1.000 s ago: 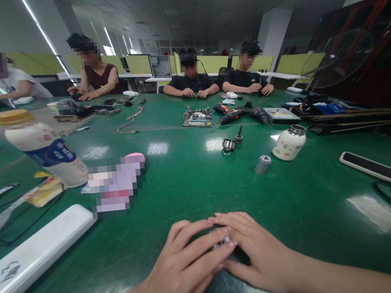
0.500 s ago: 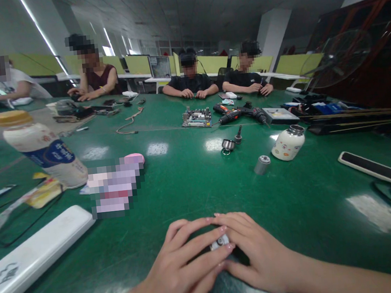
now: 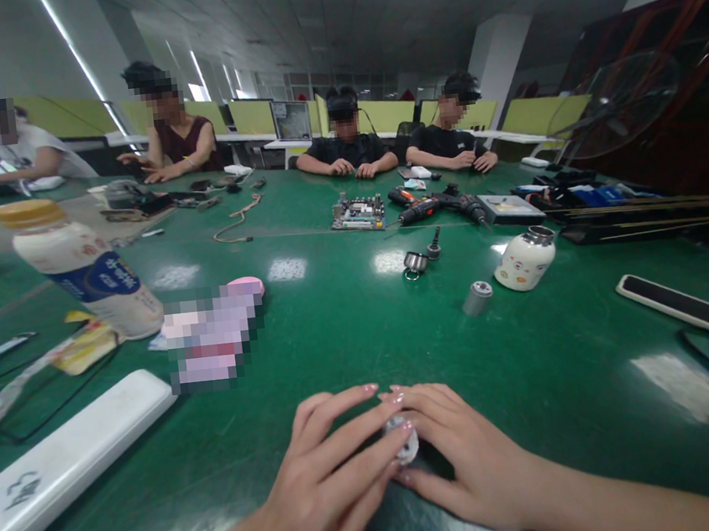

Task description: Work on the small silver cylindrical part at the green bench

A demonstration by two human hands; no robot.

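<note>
Between my hands, low in the middle of the head view, is a small round white-and-silver part [image 3: 407, 449]; the fingers hide much of it, so I cannot tell its kind. My left hand [image 3: 325, 471] lies across it, with fingers bent over its top face. From the other side, my right hand [image 3: 469, 456] curls its thumb and fingers round it, close to the tabletop. Farther off stand a silver metal cylinder [image 3: 478, 298], a cream bottle without a lid [image 3: 526, 260] and a steel cup-shaped piece with a ring [image 3: 415, 265].
A white power strip [image 3: 72, 472] and a yellow-capped drink bottle [image 3: 86, 272] stand at the left. A circuit board [image 3: 358, 212] and power drills [image 3: 437, 206] lie across the green table [image 3: 312, 346]. Several people sit along the far side. A black-topped bar [image 3: 688, 306] lies right.
My left fingers have shifted back and lifted slightly, so more of the part's round face shows. The right hand stays almost where it was.
</note>
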